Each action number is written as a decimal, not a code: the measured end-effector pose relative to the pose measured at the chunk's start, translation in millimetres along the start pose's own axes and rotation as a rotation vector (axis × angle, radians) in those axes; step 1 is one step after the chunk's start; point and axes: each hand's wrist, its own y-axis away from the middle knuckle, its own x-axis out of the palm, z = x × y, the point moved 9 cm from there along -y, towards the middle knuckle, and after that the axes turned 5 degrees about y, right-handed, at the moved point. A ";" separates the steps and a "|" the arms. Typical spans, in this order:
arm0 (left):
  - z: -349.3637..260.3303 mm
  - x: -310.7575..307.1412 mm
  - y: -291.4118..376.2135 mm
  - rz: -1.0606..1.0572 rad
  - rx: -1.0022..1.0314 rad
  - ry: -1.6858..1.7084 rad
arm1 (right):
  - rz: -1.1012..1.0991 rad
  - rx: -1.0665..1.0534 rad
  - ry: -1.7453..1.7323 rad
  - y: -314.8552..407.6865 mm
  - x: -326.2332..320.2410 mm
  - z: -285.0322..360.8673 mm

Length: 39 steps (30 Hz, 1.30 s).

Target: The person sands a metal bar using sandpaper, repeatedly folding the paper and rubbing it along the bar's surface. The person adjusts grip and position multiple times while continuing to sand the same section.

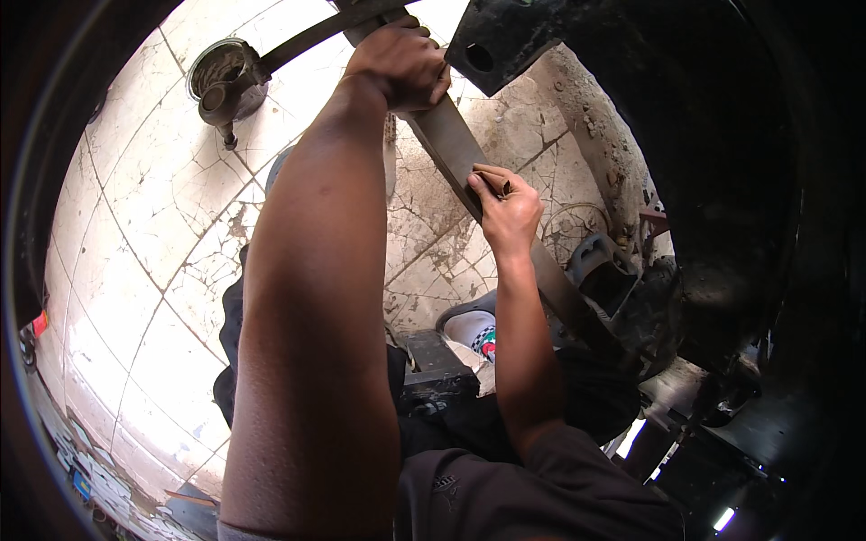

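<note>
A long flat metal bar, possibly a vehicle leaf spring, slants from the top middle to the lower right. My left hand is closed around its upper part. Lower down, my right hand pinches a small folded brown sheet, perhaps sandpaper, against the bar's face. Part of the sheet is hidden by my fingers. A dark curved rod with a joint at its end reaches in above and left of my left hand.
A round metal can stands on the cracked tile floor, behind the rod end. Dark vehicle parts fill the right side, with a holed bracket close to my left hand. A black box-like object lies near my shoe.
</note>
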 end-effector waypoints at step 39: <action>-1.2 8.8 0.6 0.041 0.026 0.028 | -0.122 -0.265 0.283 -8.0 -11.5 36.5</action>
